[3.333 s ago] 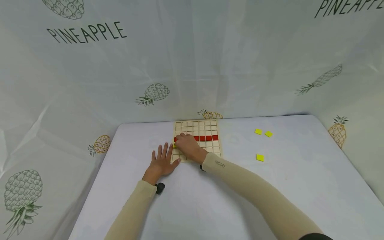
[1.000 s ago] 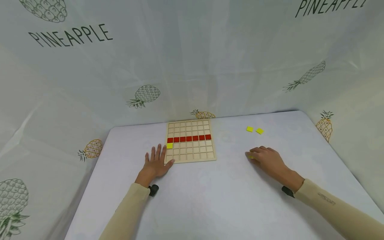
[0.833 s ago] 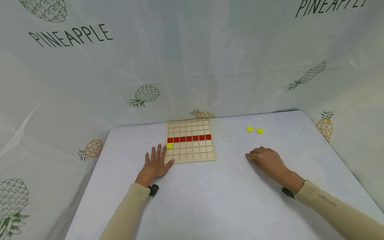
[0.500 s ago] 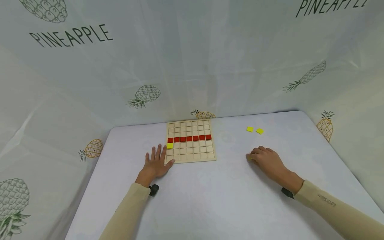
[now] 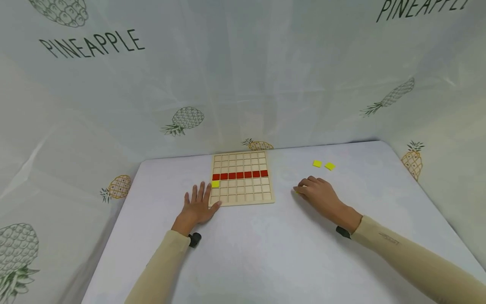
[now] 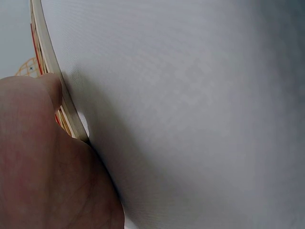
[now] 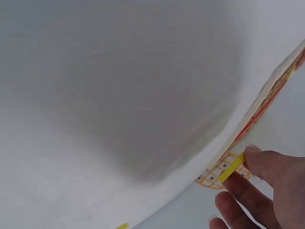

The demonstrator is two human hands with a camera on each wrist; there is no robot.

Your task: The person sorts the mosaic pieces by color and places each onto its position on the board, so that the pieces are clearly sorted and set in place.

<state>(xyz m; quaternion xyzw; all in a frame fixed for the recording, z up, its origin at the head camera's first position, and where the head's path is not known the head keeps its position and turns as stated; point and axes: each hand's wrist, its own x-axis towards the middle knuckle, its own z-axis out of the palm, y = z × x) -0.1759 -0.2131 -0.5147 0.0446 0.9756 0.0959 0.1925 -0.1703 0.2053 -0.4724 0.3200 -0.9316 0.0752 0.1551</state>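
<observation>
A wooden grid board [image 5: 243, 198] lies near the far edge of the table. One row of it is filled with red square tiles [image 5: 240, 175], and a yellow tile [image 5: 215, 184] sits in the left cell of the row just below. My left hand [image 5: 196, 209] rests flat with spread fingers at the board's lower left corner, its thumb along the front edge. To the right of the board, my right hand [image 5: 320, 196] pinches a yellow square tile [image 7: 232, 168] between thumb and fingers, above the table.
Two loose yellow tiles, a left one [image 5: 317, 163] and a right one [image 5: 330, 166], lie on the white table [image 5: 258, 253] beyond my right hand. A pineapple-printed curtain [image 5: 243, 84] hangs behind the table and at its sides.
My right hand first left the board, then picked up the nearest loose yellow tile and has moved leftward with it. The left hand stays at the board's corner.
</observation>
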